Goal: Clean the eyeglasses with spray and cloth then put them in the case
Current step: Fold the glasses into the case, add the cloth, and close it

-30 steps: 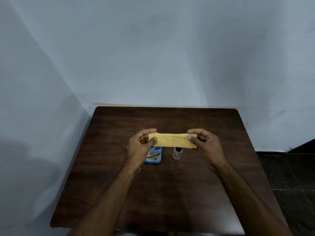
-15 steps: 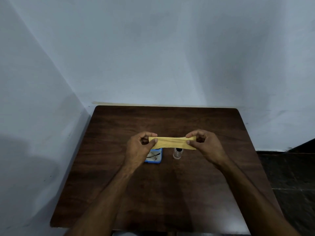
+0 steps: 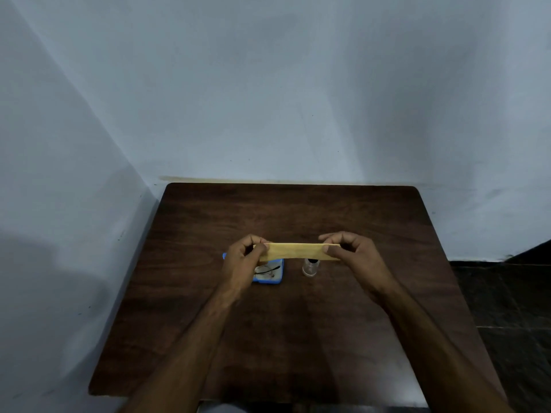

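A person's two bare forearms reach forward over a dark brown wooden surface [image 3: 298, 338] set into the corner of pale blue-grey walls. Between the hands a folded yellow cloth [image 3: 296, 251] is held out flat as a narrow horizontal strip, lifted above the surface. The left hand [image 3: 243, 260] pinches the cloth's left end between thumb and curled fingers. The right hand [image 3: 351, 251] pinches the right end the same way. Beneath the left hand lies an open blue rectangular eyeglass case [image 3: 269, 274], with thin dark-framed eyeglasses [image 3: 267, 270] resting inside it, partly hidden by the hand. Just to the right of the case stands a small clear spray bottle with a dark top [image 3: 311, 266], its top tucked under the cloth's lower edge.
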The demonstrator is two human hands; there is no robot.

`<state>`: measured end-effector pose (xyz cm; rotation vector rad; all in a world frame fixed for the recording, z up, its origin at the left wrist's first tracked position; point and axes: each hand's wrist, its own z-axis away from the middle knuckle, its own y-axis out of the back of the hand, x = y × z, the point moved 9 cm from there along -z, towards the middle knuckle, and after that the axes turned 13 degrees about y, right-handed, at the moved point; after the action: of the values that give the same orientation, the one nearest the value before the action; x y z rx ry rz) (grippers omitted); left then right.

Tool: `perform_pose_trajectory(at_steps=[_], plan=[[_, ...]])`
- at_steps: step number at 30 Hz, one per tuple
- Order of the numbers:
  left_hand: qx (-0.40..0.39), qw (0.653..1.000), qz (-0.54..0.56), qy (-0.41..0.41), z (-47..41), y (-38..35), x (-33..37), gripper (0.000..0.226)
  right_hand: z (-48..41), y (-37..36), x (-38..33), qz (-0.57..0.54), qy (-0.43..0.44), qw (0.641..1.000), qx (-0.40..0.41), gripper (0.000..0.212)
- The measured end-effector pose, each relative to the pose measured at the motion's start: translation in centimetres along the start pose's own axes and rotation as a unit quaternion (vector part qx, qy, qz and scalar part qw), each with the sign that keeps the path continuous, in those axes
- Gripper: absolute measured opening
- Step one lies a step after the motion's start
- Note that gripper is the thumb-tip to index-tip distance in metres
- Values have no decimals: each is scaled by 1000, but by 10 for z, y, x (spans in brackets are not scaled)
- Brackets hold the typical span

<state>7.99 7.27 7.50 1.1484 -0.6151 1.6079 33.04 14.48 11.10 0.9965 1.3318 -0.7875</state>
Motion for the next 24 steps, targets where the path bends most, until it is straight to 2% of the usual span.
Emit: perform_pose_trajectory(at_steps=[4, 8, 10, 14, 18, 24], plan=[[5, 987, 147, 71, 7, -3, -15, 43, 13, -11, 5, -103, -39, 993, 40, 8], [-5, 950, 287, 125, 16, -9, -21, 26, 24, -22, 15, -195, -89, 972, 93, 15], [-5, 934, 323, 151, 18, -11, -25, 17, 26, -25, 17, -223, -98, 963, 112, 15], [-1, 918, 352, 182, 19, -12, -39, 7, 29, -28, 25, -241, -110, 955, 136, 12], [1, 915, 355, 193, 19, -13, -49, 8, 28, -27, 29, -240, -106, 956, 132, 11], [6, 942, 290, 168, 16, -4, -64, 11, 30, -30, 46, -208, -104, 963, 132, 8]])
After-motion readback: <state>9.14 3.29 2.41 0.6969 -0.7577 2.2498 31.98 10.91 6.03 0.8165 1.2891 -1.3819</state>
